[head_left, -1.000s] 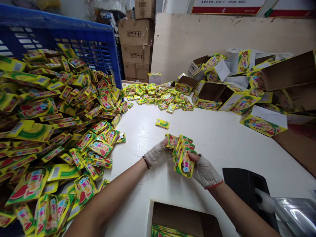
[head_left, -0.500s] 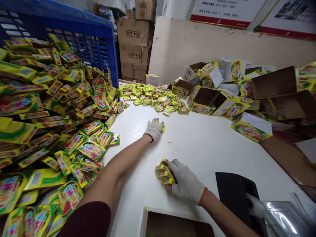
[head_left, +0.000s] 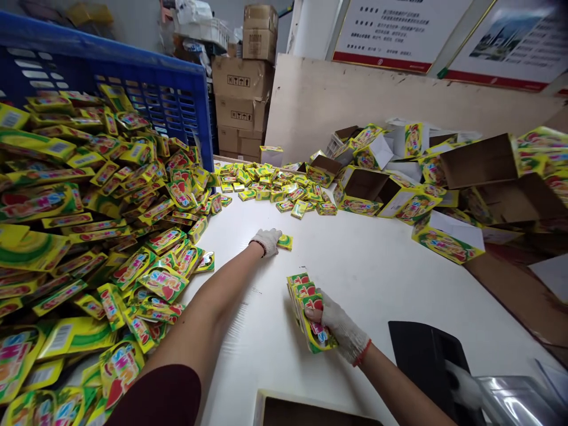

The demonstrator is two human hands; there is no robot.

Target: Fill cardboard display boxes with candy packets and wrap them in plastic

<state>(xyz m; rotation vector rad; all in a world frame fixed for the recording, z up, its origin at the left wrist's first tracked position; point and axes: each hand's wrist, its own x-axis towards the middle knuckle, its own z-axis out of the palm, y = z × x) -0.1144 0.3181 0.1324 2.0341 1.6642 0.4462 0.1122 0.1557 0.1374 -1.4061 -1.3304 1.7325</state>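
My right hand (head_left: 339, 328), in a white knit glove with an orange cuff, grips a fanned stack of small yellow-green candy boxes (head_left: 310, 313). Their printed fronts with red melon pictures face up toward me, and the thumb presses on the front box. My left hand (head_left: 267, 241), also gloved, is low over the white table (head_left: 355, 260). Its fingers reach to the left end of a single small candy box (head_left: 285, 242) lying flat. Part of those fingers is hidden behind the hand.
A large heap of candy boxes (head_left: 164, 281) spills from a blue crate (head_left: 177, 100) at left. More small boxes (head_left: 266, 180) lie along the back. Open display cartons (head_left: 408, 195) pile up at right. An open carton (head_left: 261, 408) stands at the near edge, beside a black object (head_left: 421, 361).
My right hand has turned the stack so the box fronts show, lifting it slightly. My left hand has drawn a little left, uncovering more of the single box. The view has tilted up.
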